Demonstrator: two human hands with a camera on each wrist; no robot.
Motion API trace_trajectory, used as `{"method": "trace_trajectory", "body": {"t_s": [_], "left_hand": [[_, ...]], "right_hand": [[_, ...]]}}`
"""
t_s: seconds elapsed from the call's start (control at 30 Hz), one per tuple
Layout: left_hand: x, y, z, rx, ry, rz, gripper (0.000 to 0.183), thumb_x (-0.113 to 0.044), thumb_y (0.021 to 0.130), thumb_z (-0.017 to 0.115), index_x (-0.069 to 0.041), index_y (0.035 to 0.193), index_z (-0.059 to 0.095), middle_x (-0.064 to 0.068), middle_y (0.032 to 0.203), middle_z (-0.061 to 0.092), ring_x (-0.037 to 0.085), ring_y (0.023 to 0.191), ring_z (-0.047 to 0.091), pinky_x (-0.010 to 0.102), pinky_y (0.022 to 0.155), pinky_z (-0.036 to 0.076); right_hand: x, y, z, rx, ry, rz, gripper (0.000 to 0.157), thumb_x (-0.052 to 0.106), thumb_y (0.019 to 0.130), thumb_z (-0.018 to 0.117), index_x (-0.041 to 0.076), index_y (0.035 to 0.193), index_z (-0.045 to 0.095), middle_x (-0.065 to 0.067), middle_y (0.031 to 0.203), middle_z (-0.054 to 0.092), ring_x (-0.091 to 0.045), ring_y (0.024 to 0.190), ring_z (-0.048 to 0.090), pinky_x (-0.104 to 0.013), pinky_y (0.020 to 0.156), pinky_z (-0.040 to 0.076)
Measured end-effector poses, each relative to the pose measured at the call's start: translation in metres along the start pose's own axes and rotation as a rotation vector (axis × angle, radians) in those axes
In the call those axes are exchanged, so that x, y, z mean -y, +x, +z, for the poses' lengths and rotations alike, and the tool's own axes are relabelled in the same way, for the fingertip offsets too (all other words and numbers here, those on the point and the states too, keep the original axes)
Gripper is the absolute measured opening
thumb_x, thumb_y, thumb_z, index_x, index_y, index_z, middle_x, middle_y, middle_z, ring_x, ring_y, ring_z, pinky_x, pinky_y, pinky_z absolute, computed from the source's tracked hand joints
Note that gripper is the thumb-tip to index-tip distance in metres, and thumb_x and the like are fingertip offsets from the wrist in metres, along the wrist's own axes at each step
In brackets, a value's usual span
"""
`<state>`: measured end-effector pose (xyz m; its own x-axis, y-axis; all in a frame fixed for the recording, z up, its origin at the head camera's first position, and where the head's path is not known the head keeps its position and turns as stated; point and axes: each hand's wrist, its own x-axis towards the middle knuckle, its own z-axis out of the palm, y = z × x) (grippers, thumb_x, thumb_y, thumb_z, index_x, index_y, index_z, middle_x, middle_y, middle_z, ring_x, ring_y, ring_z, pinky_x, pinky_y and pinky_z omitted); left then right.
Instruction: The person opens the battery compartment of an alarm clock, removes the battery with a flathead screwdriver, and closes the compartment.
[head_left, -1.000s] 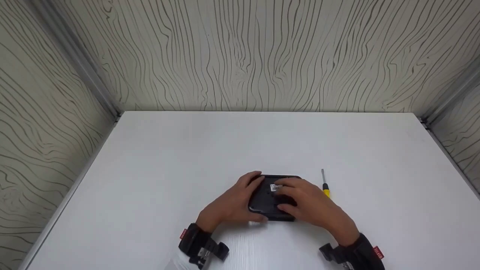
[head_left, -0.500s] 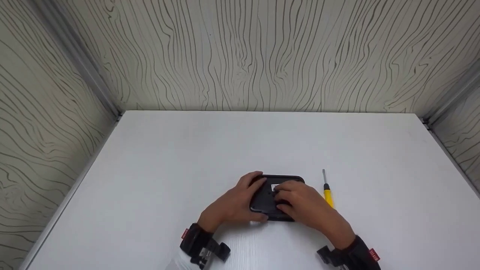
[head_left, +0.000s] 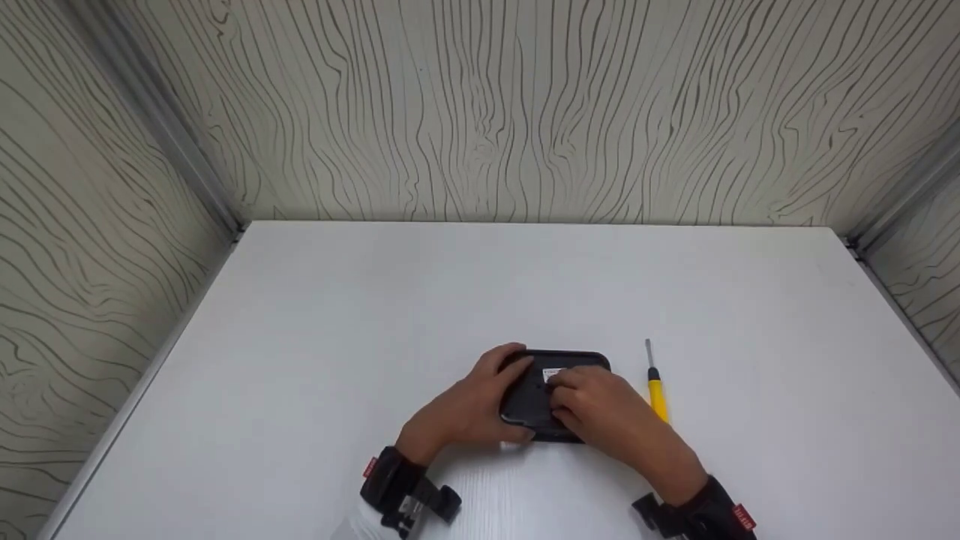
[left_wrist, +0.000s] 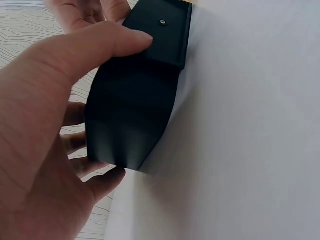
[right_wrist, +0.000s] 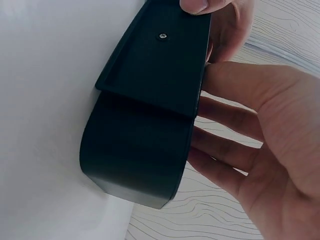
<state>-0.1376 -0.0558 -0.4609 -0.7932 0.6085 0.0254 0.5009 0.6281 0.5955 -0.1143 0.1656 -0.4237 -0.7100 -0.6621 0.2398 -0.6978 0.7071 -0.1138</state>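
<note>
A black plastic casing [head_left: 527, 399] with rounded corners lies on the table, its recessed face with a white label [head_left: 551, 373] turned up. My left hand [head_left: 476, 401] grips its left end, thumb along the near side and fingers over the far edge. In the left wrist view a small screw [left_wrist: 163, 22] shows in that near side, beyond the thumb. My right hand [head_left: 600, 401] is over the right half of the casing, fingers bent and tips together beside the label. In the right wrist view its fingertips go behind the casing's rim; I cannot tell whether they pinch something.
A screwdriver [head_left: 655, 390] with a yellow and black handle lies just right of the casing, shaft pointing away, its handle end partly behind the right forearm. The white table [head_left: 375, 300] meets wood-patterned panels [head_left: 480, 112] at the back and sides.
My right hand has drawn its fingers closer together and shifted slightly toward the near left, uncovering more of the casing's far right corner and the screwdriver handle. The left hand keeps its grip.
</note>
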Motion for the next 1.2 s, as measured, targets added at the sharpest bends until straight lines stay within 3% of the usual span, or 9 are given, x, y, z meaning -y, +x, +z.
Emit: {"method": "trace_trajectory", "body": {"t_s": [0.2,0.5,0.9,1.2], "left_hand": [[0.0006,0.0013,0.0009,-0.014,0.008,0.024,0.09,-0.036,0.077,0.075,-0.016,0.152,0.032,0.003,0.158,0.021,0.019,0.141,0.033,0.031,0.109,0.04],[-0.0004,-0.0002,-0.001,-0.006,-0.015,0.003,0.091,-0.036,0.076,0.077,-0.016,0.153,0.031,0.002,0.158,0.02,0.019,0.141,0.032,0.031,0.109,0.04],[-0.0004,-0.0002,-0.0012,0.001,-0.017,-0.001,0.092,-0.037,0.076,0.076,-0.016,0.153,0.031,0.001,0.158,0.02,0.017,0.14,0.033,0.031,0.109,0.04],[0.0003,0.0,-0.0001,-0.002,0.011,0.022,0.091,-0.036,0.076,0.076,-0.014,0.152,0.031,0.004,0.158,0.02,0.02,0.142,0.032,0.031,0.11,0.04]], "right_hand": [[0.0014,0.0011,-0.001,-0.006,-0.102,-0.057,0.006,0.014,0.083,0.074,0.011,0.088,0.077,0.0,0.093,0.071,-0.016,0.088,0.066,-0.035,0.09,0.055],[-0.0006,0.0037,-0.0002,0.005,-0.112,-0.106,0.007,0.011,0.082,0.073,0.01,0.088,0.077,0.0,0.091,0.074,-0.014,0.091,0.068,-0.037,0.095,0.053],[-0.0029,0.0027,0.0019,-0.027,-0.084,-0.134,0.006,0.008,0.081,0.074,0.009,0.086,0.077,-0.001,0.088,0.074,-0.014,0.089,0.069,-0.038,0.095,0.053],[-0.0048,0.0013,0.0049,-0.071,0.013,-0.136,0.004,0.004,0.079,0.073,0.007,0.081,0.071,-0.002,0.082,0.072,-0.013,0.082,0.067,-0.04,0.095,0.053]]}}
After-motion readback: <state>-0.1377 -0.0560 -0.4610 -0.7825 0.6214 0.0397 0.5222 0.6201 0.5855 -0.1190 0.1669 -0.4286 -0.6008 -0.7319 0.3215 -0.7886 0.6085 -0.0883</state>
